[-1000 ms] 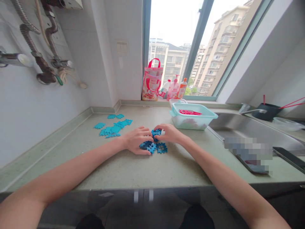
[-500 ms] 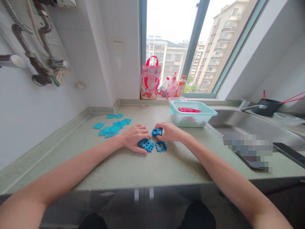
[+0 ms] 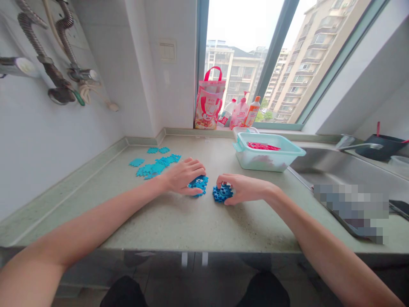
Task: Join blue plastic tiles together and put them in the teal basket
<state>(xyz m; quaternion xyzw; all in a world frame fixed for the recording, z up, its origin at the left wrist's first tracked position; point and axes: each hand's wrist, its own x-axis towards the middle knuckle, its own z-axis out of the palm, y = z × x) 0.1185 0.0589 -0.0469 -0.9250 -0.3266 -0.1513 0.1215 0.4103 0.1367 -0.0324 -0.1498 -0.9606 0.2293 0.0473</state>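
On the counter [image 3: 179, 226], my left hand [image 3: 185, 175] curls over some dark blue interlocking plastic tiles [image 3: 200, 186] with notched edges and window-like cutouts. Its fingers and palm cover part of them. To the right, my right hand [image 3: 244, 187] grips a small stack of similar blue interlocking tiles [image 3: 220, 194] between thumb and fingers. The two groups are a short gap apart. Beyond my left hand lies a spread of lighter turquoise tiles [image 3: 153, 169], with a few single ones around it.
A mint plastic tub [image 3: 265, 160] of pink pieces stands at the back right, beside a steel sink [image 3: 322, 166]. A pink bag [image 3: 209, 106] and several bottles line the windowsill. A blurred-out flat object [image 3: 351, 209] lies at the right. Pipes [image 3: 60, 64] run along the left wall.
My right hand has moved nearer to me, and the single tile that lay in front of it is now in its stack. My left hand stays on its tiles. The view has shifted slightly.
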